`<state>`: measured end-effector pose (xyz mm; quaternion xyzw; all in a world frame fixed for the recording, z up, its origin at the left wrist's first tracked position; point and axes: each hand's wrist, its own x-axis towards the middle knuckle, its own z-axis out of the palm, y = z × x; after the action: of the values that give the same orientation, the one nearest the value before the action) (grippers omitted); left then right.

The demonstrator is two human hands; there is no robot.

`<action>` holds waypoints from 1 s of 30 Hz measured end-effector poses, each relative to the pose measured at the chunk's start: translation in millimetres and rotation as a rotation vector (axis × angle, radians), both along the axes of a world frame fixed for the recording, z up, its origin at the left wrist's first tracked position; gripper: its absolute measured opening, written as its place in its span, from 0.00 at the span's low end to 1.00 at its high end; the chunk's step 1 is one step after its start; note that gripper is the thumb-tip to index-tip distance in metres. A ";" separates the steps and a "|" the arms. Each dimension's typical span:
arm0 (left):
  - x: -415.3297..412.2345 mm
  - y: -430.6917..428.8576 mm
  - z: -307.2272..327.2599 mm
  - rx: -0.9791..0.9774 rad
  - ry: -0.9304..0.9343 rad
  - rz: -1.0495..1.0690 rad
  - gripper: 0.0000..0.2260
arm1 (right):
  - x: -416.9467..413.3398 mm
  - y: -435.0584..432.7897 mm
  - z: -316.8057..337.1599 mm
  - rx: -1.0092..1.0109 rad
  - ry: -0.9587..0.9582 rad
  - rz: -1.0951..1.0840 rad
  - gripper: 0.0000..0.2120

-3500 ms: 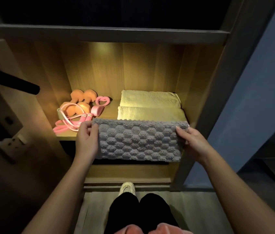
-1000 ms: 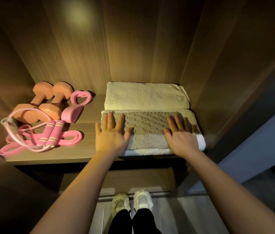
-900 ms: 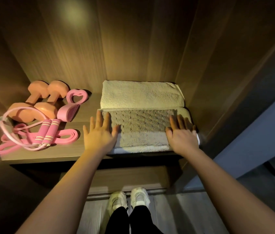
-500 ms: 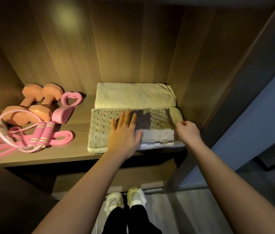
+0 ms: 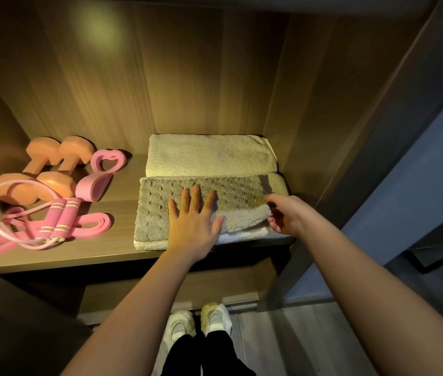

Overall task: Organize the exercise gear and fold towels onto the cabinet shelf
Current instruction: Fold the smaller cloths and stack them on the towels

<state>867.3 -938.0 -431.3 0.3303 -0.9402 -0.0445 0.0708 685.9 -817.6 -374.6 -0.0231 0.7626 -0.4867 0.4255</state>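
Wooden cabinet shelf (image 5: 117, 210), near right: a grey waffle-textured folded towel (image 5: 157, 210) is pressed onto a cream towel (image 5: 278, 183) by the flat left hand (image 5: 193, 223), its right end met by the curled right hand (image 5: 286, 217), grip unclear; edges likely to be squared next.

Both bare forearms reach forward, the left one from low centre and the right one from the right. The left hand (image 5: 191, 225) lies palm down, fingers straight and spread, pressing flat on the grey towel (image 5: 155, 210). The right hand (image 5: 285, 217) is turned on its side, fingers curled round that towel's right end.
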 end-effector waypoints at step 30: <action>-13.0 -29.4 71.2 1.654 0.784 0.440 0.07 | 50.5 -21.9 -0.1 -0.471 0.325 0.455 0.26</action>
<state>854.3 -967.4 -360.1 0.4073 -0.4355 -0.7918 0.1322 736.3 -839.5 -374.7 -0.3664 0.6626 -0.5320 0.3792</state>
